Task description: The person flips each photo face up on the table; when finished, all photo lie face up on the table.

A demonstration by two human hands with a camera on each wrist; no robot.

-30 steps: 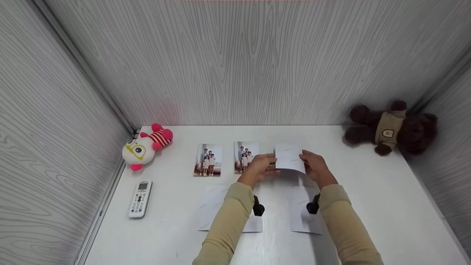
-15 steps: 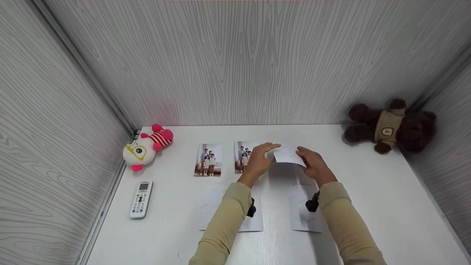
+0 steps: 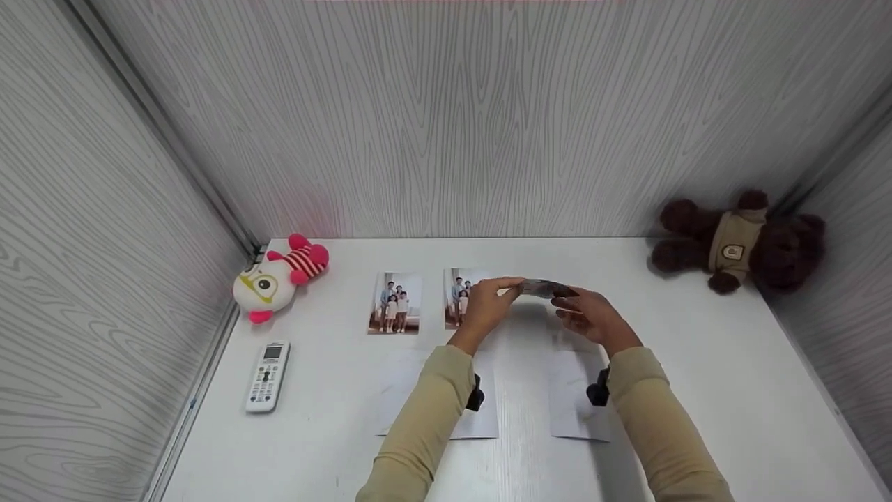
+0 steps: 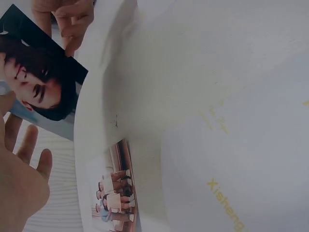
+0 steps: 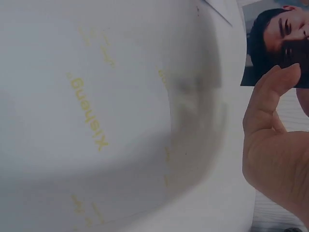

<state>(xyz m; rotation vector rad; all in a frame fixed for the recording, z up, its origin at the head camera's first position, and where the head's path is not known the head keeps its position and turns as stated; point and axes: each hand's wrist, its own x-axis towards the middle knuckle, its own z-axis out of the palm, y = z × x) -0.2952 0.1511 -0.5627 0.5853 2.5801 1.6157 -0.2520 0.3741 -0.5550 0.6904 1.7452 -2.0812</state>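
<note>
A glossy portrait photo (image 3: 547, 288) is held bowed above the table between both hands. My left hand (image 3: 488, 307) pinches its left edge, with the other fingers spread, as the left wrist view shows on the photo (image 4: 43, 87) and hand (image 4: 21, 179). My right hand (image 3: 591, 317) pinches the opposite edge; in the right wrist view that hand (image 5: 280, 145) has curled fingers at the photo (image 5: 270, 38). Beside the left hand lies a family photo (image 3: 456, 300), partly covered by it. Another family photo (image 3: 394, 303) lies farther left.
White face-down sheets with yellow lettering lie nearer me, one sheet (image 3: 401, 390) partly under the left arm and another sheet (image 3: 577, 397) by the right wrist. A remote control (image 3: 267, 376) and a pink-and-white plush toy (image 3: 279, 279) are at left. A brown teddy bear (image 3: 739, 244) lies at back right.
The held photo has turned from its white back, tilting until its printed side shows. The left hand shifted its hold along the edge, and the right hand's fingers moved beneath the photo.
</note>
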